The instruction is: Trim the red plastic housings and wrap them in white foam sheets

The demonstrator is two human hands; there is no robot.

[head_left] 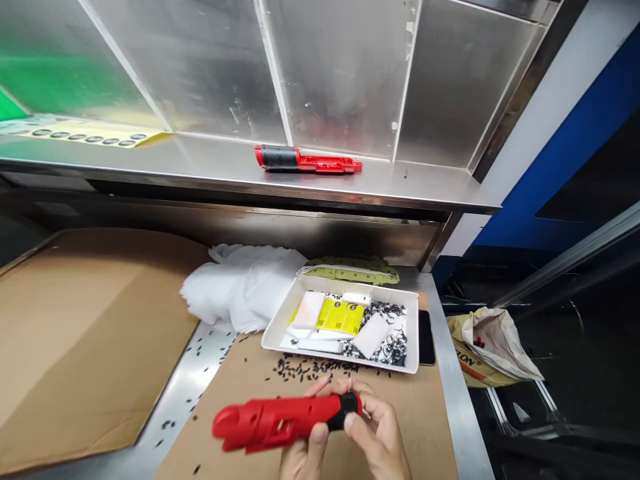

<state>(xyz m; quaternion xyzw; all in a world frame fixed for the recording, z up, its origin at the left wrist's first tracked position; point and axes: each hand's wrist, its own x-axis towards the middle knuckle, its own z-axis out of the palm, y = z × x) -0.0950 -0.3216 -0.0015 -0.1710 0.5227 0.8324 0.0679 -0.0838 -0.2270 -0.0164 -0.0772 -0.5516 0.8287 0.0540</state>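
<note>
Head view, hands (pixel 345 437) gripping red housing (pixel 273 421)

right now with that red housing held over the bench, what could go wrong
1. The red plastic housing is gripped only at its black end by the left hand and right hand; the long free end could droop or slip.
2. Small black parts lie loose on the cardboard and could get swept off.
3. The white tray sits close and might be bumped.
</note>
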